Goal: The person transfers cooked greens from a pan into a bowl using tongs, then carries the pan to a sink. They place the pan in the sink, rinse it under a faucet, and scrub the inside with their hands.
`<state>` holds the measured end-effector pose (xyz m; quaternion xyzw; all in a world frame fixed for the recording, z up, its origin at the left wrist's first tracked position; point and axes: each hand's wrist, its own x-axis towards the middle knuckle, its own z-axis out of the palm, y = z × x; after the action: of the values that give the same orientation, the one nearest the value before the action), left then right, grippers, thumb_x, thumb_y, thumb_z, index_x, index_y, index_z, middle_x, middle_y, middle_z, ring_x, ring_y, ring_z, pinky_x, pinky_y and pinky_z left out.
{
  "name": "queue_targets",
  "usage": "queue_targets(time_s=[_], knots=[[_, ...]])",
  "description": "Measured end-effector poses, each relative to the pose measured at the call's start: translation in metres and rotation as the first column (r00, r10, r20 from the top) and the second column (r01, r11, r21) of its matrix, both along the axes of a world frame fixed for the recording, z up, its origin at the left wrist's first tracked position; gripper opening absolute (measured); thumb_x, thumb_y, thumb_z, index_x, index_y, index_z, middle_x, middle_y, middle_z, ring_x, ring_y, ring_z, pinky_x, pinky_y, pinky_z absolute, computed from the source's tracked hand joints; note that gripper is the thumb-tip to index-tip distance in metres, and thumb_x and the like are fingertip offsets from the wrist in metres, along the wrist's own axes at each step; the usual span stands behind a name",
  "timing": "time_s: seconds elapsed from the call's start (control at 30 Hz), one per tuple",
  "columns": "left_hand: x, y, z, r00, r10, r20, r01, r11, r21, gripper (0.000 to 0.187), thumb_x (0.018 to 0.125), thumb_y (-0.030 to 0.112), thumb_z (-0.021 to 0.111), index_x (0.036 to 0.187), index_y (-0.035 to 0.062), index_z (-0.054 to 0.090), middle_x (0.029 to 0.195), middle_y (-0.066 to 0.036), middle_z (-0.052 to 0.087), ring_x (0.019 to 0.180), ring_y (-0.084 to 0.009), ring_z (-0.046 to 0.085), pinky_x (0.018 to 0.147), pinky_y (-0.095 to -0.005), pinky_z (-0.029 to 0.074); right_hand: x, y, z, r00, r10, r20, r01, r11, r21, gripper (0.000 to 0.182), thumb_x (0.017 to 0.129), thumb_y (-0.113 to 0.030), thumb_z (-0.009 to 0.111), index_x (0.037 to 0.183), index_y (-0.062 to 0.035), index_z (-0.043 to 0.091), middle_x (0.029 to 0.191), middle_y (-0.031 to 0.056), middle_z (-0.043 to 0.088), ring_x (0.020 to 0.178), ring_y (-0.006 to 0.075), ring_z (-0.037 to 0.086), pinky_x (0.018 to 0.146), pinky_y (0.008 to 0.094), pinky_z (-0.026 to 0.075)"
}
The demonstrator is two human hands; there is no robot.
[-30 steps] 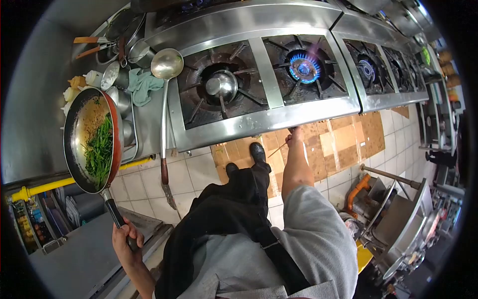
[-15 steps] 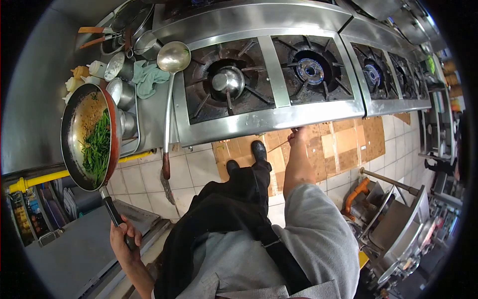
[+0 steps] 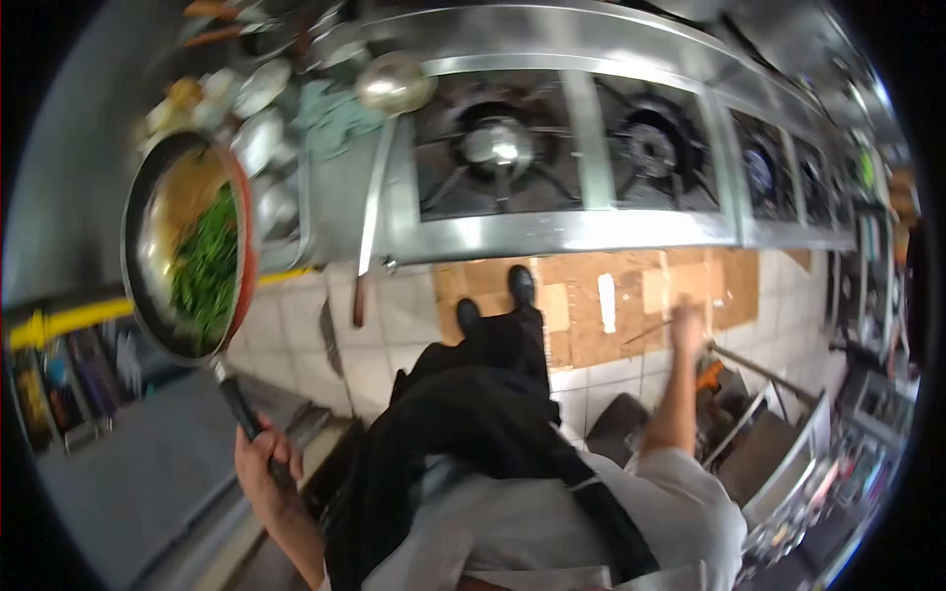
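Observation:
My left hand is closed around the black handle of a frying pan with a red outside. The pan is tilted, and chopped green vegetables lie along its right side, with brown bits near the top. My right hand is out to the right, over the floor in front of the stove, smeared by motion. A thin stick juts leftward from it; its exact kind cannot be made out.
A stove with several burners runs across the top, an upturned metal bowl on the left one. A long-handled ladle overhangs the counter edge. Beside it lie a green cloth and metal pots. Cardboard covers the floor.
My right hand has left the stove's front edge and swung right and back toward me. The second burner's blue flame no longer shows. The pan stays in my left hand; the view has shifted.

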<state>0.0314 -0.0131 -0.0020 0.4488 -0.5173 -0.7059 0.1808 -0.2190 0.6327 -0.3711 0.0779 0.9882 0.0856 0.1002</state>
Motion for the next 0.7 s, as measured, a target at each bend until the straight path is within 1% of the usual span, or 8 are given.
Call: queue_targets(time_s=[0.03,0.07,0.17,0.23,0.37,0.6,0.67,0.7], knots=[[0.000,0.000,0.000,0.998,0.063,0.004,-0.063,0.998,0.013,0.021,0.090,0.010,0.056,0.107,-0.0003,0.050,0.067,-0.003,0.047,0.049,-0.0120,0.044,0.038,-0.0261,0.039,-0.019,-0.001,0.037,0.983,-0.039,-0.178,-0.014,0.957,-0.289,0.037,0.102,-0.034,0.041,0.098,-0.0071,0.067,0.082,0.0151,0.068,0.068,0.0282,0.066,0.060,0.0452,0.052],[0.002,-0.004,0.001,0.998,0.066,-0.007,-0.066,0.997,0.030,0.021,0.089,0.009,0.056,0.107,-0.0006,0.050,0.066,-0.004,0.048,0.047,-0.0127,0.043,0.039,-0.0262,0.040,-0.053,0.004,0.056,0.858,-0.504,0.098,0.410,0.558,-0.721,0.043,0.104,-0.038,0.038,0.091,-0.0071,0.065,0.077,0.0111,0.066,0.064,0.0190,0.061,0.056,0.0387,0.047],[0.006,-0.009,0.010,0.999,0.014,-0.030,-0.014,1.000,0.018,0.019,0.088,0.009,0.054,0.104,-0.0005,0.050,0.064,-0.007,0.049,0.044,-0.0151,0.043,0.039,-0.0269,0.041,-0.090,-0.168,0.208,0.956,-0.295,0.000,-0.044,-0.142,-0.989,0.032,0.101,-0.033,0.051,0.100,-0.0063,0.067,0.086,0.0060,0.068,0.061,0.0062,0.049,0.056,0.0213,0.040],[0.007,0.003,-0.007,0.999,0.030,-0.023,-0.028,0.998,0.059,0.019,0.087,0.009,0.054,0.104,-0.0003,0.050,0.064,-0.007,0.049,0.043,-0.0159,0.044,0.039,-0.0275,0.041,-0.102,-0.261,0.242,0.958,-0.279,0.070,0.039,-0.116,-0.992,0.028,0.098,-0.029,0.057,0.108,-0.0049,0.067,0.090,0.0050,0.069,0.060,0.0064,0.047,0.056,0.0216,0.041],[0.005,0.008,-0.018,0.998,0.056,0.019,-0.058,0.996,0.071,0.019,0.086,0.009,0.055,0.103,-0.0003,0.050,0.063,-0.007,0.049,0.043,-0.0169,0.044,0.039,-0.0279,0.041,-0.103,-0.424,0.198,0.907,0.375,0.191,0.257,-0.134,-0.957,0.019,0.094,-0.020,0.064,0.107,-0.0092,0.072,0.094,-0.0002,0.071,0.068,0.0056,0.058,0.061,0.0220,0.049],[0.010,0.011,0.004,0.985,0.150,0.084,-0.150,0.989,-0.012,0.020,0.084,0.008,0.056,0.101,-0.0001,0.051,0.062,-0.008,0.048,0.041,-0.0176,0.045,0.038,-0.0284,0.041,-0.073,-0.657,0.097,0.649,0.744,0.160,0.328,-0.084,-0.941,0.024,0.090,-0.026,0.068,0.109,-0.0110,0.071,0.089,0.0040,0.070,0.077,0.0123,0.065,0.065,0.0279,0.054],[0.016,0.008,0.017,0.979,0.183,0.091,-0.180,0.983,-0.038,0.020,0.083,0.007,0.055,0.100,-0.0002,0.050,0.062,-0.007,0.048,0.041,-0.0175,0.044,0.037,-0.0284,0.041,-0.071,-0.676,0.102,0.690,0.654,-0.310,-0.504,0.128,-0.854,0.033,0.088,-0.032,0.069,0.114,-0.0128,0.069,0.091,0.0116,0.072,0.081,0.0260,0.070,0.071,0.0375,0.055],[0.019,0.002,0.026,0.981,0.174,0.091,-0.169,0.984,-0.062,0.020,0.083,0.007,0.055,0.100,-0.0002,0.050,0.062,-0.007,0.048,0.041,-0.0175,0.044,0.037,-0.0284,0.041,-0.074,-0.682,0.112,0.699,0.639,-0.323,-0.500,0.113,-0.859,0.033,0.088,-0.032,0.069,0.114,-0.0128,0.069,0.091,0.0116,0.072,0.081,0.0260,0.070,0.071,0.0375,0.055]])
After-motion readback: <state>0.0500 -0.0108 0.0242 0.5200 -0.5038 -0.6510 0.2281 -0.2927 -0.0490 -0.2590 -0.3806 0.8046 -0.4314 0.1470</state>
